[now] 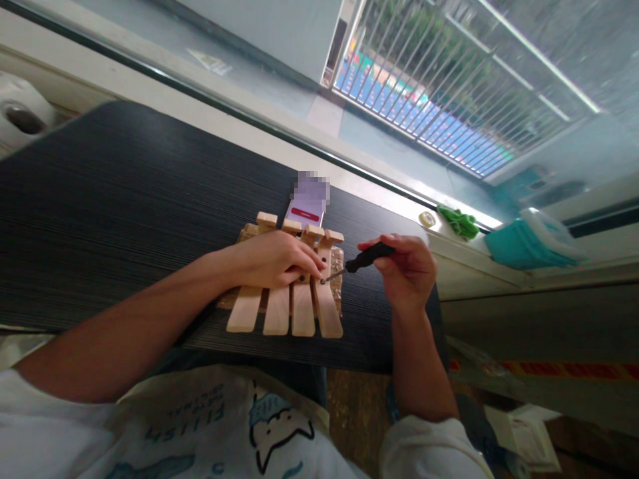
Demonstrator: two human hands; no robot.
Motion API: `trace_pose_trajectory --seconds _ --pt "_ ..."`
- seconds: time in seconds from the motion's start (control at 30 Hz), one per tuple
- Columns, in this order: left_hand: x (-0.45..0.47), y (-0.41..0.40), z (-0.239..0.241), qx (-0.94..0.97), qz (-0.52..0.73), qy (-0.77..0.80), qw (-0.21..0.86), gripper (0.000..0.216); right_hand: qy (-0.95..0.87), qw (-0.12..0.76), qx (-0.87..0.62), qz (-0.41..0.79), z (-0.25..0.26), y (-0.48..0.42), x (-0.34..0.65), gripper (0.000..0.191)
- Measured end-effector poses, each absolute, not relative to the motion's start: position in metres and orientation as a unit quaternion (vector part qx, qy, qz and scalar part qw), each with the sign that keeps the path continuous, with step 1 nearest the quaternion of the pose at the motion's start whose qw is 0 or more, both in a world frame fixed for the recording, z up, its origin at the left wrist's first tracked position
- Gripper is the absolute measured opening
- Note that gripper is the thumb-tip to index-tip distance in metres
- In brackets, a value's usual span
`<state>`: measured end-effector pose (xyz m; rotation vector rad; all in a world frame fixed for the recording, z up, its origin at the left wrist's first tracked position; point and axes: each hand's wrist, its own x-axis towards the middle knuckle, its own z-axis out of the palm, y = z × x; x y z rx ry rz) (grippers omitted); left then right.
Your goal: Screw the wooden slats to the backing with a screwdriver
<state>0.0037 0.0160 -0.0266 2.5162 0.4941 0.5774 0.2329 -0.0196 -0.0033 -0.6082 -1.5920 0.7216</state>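
Black table (124,199), right fingers (405,245) gripping screwdriver (369,257), wooden slats (303,313), "ORIGINAL" shirt (219,416)

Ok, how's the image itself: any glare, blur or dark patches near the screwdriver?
Head view: screwdriver handle reads clearly, its tip fine and a little soft; head view: bright daylight glare along the window sill; head view: blocky pixelation hides the upper part of the phone; head view: lower right dim and soft, outer edges looking stretched.
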Motion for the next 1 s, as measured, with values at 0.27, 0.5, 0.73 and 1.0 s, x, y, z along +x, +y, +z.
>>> trace_pose_trajectory --seconds 0.27,0.5,0.73,1.0 --pt "0.0031 0.0163 -0.0279 0.924 0.223 0.179 0.255 0.040 -0.685 0.623 -0.281 0.251 -0.0064 -0.0168 0.2303 0.026" --pt "0.0025 0.0177 -0.0303 0.926 0.225 0.171 0.251 0.041 -0.696 0.628 -0.282 0.204 -0.0037 -0.0154 0.2275 0.026" --pt "0.0031 0.0174 -0.0294 0.924 0.223 0.174 0.257 0.041 -0.700 0.625 -0.303 0.165 -0.0060 -0.0155 0.2272 0.025" --pt "0.0032 0.0166 -0.0288 0.924 0.223 0.180 0.254 0.041 -0.700 0.630 -0.303 0.145 -0.0081 -0.0177 0.2259 0.023"
